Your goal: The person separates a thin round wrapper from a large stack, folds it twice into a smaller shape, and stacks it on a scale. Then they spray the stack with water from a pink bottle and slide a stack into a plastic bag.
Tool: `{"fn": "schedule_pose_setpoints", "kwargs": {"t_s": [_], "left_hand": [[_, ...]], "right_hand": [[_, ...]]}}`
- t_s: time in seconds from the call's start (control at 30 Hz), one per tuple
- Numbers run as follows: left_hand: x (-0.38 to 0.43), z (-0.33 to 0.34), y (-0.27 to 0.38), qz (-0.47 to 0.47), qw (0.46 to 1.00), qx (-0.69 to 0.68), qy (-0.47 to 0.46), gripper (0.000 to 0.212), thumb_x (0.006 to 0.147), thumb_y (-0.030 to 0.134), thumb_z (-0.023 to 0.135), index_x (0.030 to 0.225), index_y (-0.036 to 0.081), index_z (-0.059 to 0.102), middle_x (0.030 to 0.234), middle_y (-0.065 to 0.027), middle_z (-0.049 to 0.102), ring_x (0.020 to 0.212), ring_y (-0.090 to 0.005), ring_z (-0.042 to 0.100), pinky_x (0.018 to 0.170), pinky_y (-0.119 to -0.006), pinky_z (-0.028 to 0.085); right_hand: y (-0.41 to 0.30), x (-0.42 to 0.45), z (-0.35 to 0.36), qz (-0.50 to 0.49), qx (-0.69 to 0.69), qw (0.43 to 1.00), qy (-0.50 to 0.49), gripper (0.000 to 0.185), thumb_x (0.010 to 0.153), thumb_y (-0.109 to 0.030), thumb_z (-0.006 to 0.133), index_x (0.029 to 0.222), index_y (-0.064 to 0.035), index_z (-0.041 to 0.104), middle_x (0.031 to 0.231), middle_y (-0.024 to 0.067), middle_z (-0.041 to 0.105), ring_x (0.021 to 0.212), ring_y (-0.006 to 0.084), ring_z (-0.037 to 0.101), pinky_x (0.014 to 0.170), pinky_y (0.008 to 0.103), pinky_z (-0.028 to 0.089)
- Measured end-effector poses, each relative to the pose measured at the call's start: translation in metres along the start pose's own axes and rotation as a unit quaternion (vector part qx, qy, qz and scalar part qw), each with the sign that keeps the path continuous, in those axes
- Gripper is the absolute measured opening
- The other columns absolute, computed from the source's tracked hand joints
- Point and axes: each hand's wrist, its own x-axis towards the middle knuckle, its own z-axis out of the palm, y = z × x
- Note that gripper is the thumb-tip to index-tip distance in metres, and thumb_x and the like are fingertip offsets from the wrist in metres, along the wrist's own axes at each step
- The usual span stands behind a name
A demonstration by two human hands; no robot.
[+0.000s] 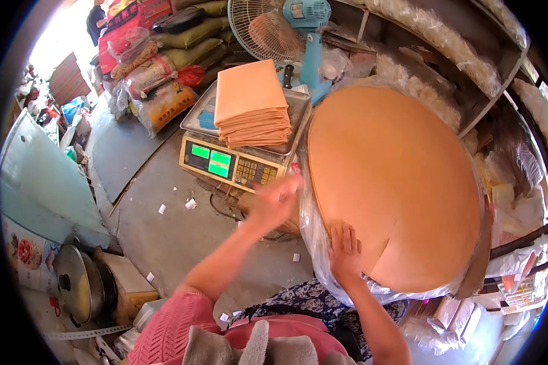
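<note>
My left hand (276, 198), blurred, is between the scale's front right corner and a large round stack of thin orange-brown sheets (392, 182); whether its fingers hold anything is unclear. My right hand (346, 253) rests on the near left edge of that stack, fingers on the top sheet, which has a slit or fold near its front. Clear plastic wrap (317, 237) lies around and under the round stack. Folded sheets of the same colour (251, 105) are piled on the metal tray (201, 109) of a digital scale (233, 164) with lit green displays.
Behind the scale stands a blue electric fan (308, 50), with a black-handled knife (288, 75) close by. Filled bags (164, 105) are heaped at the back left. A lidded pan (75, 283) is at lower left. Shelves with plastic-wrapped goods (438, 36) line the right.
</note>
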Motion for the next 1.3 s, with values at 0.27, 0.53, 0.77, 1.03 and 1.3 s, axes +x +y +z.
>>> {"fn": "schedule_pose_setpoints", "kwargs": {"t_s": [0.27, 0.53, 0.77, 1.03, 1.3], "left_hand": [[0.176, -0.166, -0.1, -0.341, 0.91, -0.118, 0.204, 0.067, 0.079, 0.039, 0.072, 0.129, 0.001, 0.049, 0.127, -0.0171, 0.044, 0.106, -0.026, 0.054, 0.09, -0.045, 0.047], [0.199, -0.174, -0.128, -0.534, 0.808, -0.249, 0.018, 0.053, 0.075, 0.031, 0.075, 0.117, 0.004, 0.059, 0.113, -0.0108, 0.063, 0.102, -0.0269, 0.061, 0.091, -0.048, 0.046], [0.21, -0.17, -0.169, -0.429, 0.846, -0.311, 0.058, 0.037, 0.067, 0.019, 0.077, 0.1, 0.007, 0.065, 0.098, -0.0128, 0.065, 0.09, -0.0282, 0.064, 0.081, -0.043, 0.053], [0.233, -0.181, -0.178, -0.31, 0.881, -0.356, -0.019, 0.042, 0.075, 0.012, 0.066, 0.115, 0.005, 0.059, 0.109, -0.0097, 0.065, 0.101, -0.027, 0.063, 0.089, -0.04, 0.053], [0.207, -0.027, 0.07, -0.286, 0.881, -0.352, -0.135, 0.043, 0.077, 0.024, 0.068, 0.111, 0.0, 0.059, 0.102, -0.0116, 0.065, 0.091, -0.0242, 0.064, 0.082, -0.037, 0.054]], "right_hand": [[0.038, -0.027, -0.039, -0.03, 0.159, 0.984, 0.073, 0.033, 0.088, -0.008, 0.061, 0.12, -0.0026, 0.061, 0.129, 0.0243, 0.055, 0.117, 0.0384, 0.056, 0.095, 0.042, 0.049], [0.069, -0.086, -0.098, 0.217, 0.34, 0.911, 0.087, 0.032, 0.089, -0.009, 0.063, 0.12, -0.0009, 0.061, 0.131, 0.0171, 0.058, 0.095, 0.02, 0.067, 0.079, 0.0296, 0.054], [0.097, -0.143, -0.092, 0.328, 0.392, 0.842, 0.175, 0.033, 0.089, -0.01, 0.066, 0.119, -0.0009, 0.061, 0.125, 0.0137, 0.062, 0.088, 0.016, 0.067, 0.078, 0.0274, 0.052], [0.101, -0.175, -0.099, 0.284, 0.335, 0.876, 0.201, 0.032, 0.088, -0.014, 0.064, 0.119, -0.0061, 0.061, 0.114, 0.0139, 0.065, 0.083, 0.0186, 0.067, 0.077, 0.0304, 0.053], [0.16, -0.186, -0.111, 0.321, 0.485, 0.772, 0.258, 0.041, 0.09, -0.022, 0.067, 0.124, -0.0015, 0.058, 0.099, 0.0065, 0.068, 0.082, 0.0122, 0.062, 0.074, 0.027, 0.05]]}}
